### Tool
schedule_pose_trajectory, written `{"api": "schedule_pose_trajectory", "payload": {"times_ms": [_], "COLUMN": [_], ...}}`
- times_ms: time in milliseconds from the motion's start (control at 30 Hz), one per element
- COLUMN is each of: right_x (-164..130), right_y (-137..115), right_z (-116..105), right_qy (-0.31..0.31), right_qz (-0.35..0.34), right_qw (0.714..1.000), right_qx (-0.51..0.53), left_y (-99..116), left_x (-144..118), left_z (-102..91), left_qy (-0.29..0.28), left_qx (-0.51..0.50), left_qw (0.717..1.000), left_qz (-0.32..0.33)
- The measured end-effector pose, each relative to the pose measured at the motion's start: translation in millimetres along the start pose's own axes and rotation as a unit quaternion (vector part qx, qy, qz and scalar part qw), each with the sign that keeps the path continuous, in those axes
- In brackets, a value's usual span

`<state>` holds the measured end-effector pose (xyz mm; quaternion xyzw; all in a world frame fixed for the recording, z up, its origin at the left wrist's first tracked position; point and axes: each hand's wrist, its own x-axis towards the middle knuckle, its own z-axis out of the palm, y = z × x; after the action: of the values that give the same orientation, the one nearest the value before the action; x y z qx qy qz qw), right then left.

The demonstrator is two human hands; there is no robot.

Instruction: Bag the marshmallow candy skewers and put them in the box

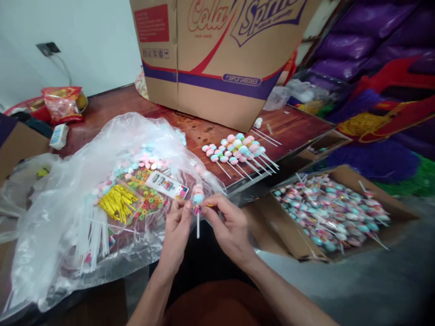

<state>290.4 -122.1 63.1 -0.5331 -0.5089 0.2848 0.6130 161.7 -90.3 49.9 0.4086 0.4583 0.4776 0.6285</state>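
Note:
Both hands meet at the table's front edge on one candy skewer (198, 199), a white stick with pink and blue marshmallow pieces on top. My left hand (177, 224) pinches the stick just under the candy. My right hand (228, 220) pinches it from the other side, with a small yellow piece at its fingertips. Just left lies a large clear plastic bag (68, 199) spread open, holding loose marshmallows, coloured ring candies (149, 199), gold twist ties (118, 202), white sticks (95, 237) and a printed card (167, 185).
Several finished skewers (238, 151) lie in a row on the wooden table (204, 129). A big cardboard carton (217, 59) stands behind them. At the right, a low cardboard box (331, 213) is full of wrapped skewers. Snack bags (63, 104) sit at the far left.

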Motion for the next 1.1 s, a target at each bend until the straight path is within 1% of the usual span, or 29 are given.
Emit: {"api": "schedule_pose_trajectory", "payload": {"times_ms": [67, 100, 133, 167, 233, 267, 300, 333, 367, 400, 433, 467, 500, 533, 567, 600, 633, 667, 700, 733, 767, 800, 833, 867, 900, 967, 1000, 1033, 1100], "right_x": [-4, -8, -12, -17, -27, -33, -38, -43, -47, -50, -51, -51, -48, -43, -37, -31, -25, -20, -17, -16, -17, -20, -23, -25, -27, -27, -24, -20, -8], "right_y": [0, 0, 1, 3, 12, 17, 24, 31, 38, 44, 52, 60, 70, 82, 96, 110, 123, 133, 140, 144, 143, 140, 133, 125, 114, 92, 82, 72, 60], "right_z": [-5, -8, -11, -14, -18, -19, -22, -27, -35, -46, -62, -81, -104, -127, -148, -167, -180, -186, -186, -180, -167, -150, -130, -108, -87, -47, -31, -16, 7], "right_qy": [0.008, -0.002, -0.019, -0.04, -0.071, -0.066, -0.045, -0.009, 0.038, 0.093, 0.149, 0.207, 0.264, 0.307, 0.345, 0.384, 0.41, 0.413, 0.409, 0.397, 0.379, 0.358, 0.328, 0.308, 0.269, 0.173, 0.12, 0.08, 0.034], "right_qz": [0.027, 0.059, 0.101, 0.148, 0.232, 0.259, 0.273, 0.278, 0.276, 0.27, 0.26, 0.252, 0.249, 0.248, 0.258, 0.274, 0.298, 0.32, 0.327, 0.327, 0.315, 0.294, 0.268, 0.234, 0.196, 0.106, 0.064, 0.04, 0.046], "right_qw": [0.999, 0.997, 0.992, 0.982, 0.955, 0.944, 0.939, 0.939, 0.941, 0.942, 0.943, 0.936, 0.923, 0.912, 0.896, 0.875, 0.854, 0.843, 0.843, 0.85, 0.864, 0.883, 0.905, 0.922, 0.943, 0.977, 0.988, 0.993, 0.997], "right_qx": [0.027, 0.05, 0.079, 0.11, 0.171, 0.192, 0.204, 0.203, 0.192, 0.175, 0.146, 0.131, 0.126, 0.115, 0.104, 0.109, 0.119, 0.127, 0.125, 0.116, 0.098, 0.072, 0.043, 0.008, -0.024, -0.069, -0.075, -0.071, -0.049], "left_y": [-7, -10, -14, -18, -27, -31, -35, -37, -39, -39, -38, -36, -34, -32, -30, -29, -29, -29, -30, -32, -33, -34, -34, -33, -31, -27, -24, -21, -16], "left_x": [-1, -1, -2, -2, -1, 1, 4, 8, 13, 21, 31, 43, 55, 67, 78, 88, 95, 100, 103, 104, 104, 103, 102, 100, 97, 92, 88, 84, 74], "left_z": [1.2, 2.2, 3.8, 5.8, 10.6, 13.0, 14.8, 15.5, 14.8, 12.3, 7.7, 1.2, -6.9, -16.0, -25.1, -33.3, -39.7, -44.0, -46.0, -46.1, -44.9, -43.1, -41.3, -39.7, -38.6, -37.4, -36.9, -36.4, -34.3], "left_qy": [-0.029, -0.043, -0.043, -0.028, -0.018, -0.028, -0.05, -0.069, -0.076, -0.063, -0.031, 0.018, 0.066, 0.098, 0.114, 0.129, 0.14, 0.145, 0.146, 0.146, 0.147, 0.15, 0.152, 0.155, 0.158, 0.167, 0.173, 0.179, 0.176], "left_qx": [0.025, 0.033, 0.038, 0.045, 0.074, 0.098, 0.13, 0.169, 0.212, 0.254, 0.293, 0.329, 0.358, 0.392, 0.437, 0.479, 0.517, 0.544, 0.56, 0.569, 0.568, 0.56, 0.544, 0.519, 0.485, 0.41, 0.376, 0.346, 0.299], "left_qw": [0.999, 0.998, 0.997, 0.997, 0.997, 0.995, 0.99, 0.983, 0.972, 0.96, 0.945, 0.926, 0.905, 0.881, 0.855, 0.828, 0.802, 0.783, 0.771, 0.765, 0.767, 0.773, 0.786, 0.804, 0.828, 0.872, 0.889, 0.902, 0.921], "left_qz": [-0.028, -0.043, -0.055, -0.056, -0.027, -0.007, 0.014, 0.038, 0.068, 0.103, 0.143, 0.185, 0.219, 0.245, 0.254, 0.26, 0.265, 0.266, 0.266, 0.263, 0.261, 0.257, 0.252, 0.244, 0.233, 0.207, 0.196, 0.188, 0.174]}}
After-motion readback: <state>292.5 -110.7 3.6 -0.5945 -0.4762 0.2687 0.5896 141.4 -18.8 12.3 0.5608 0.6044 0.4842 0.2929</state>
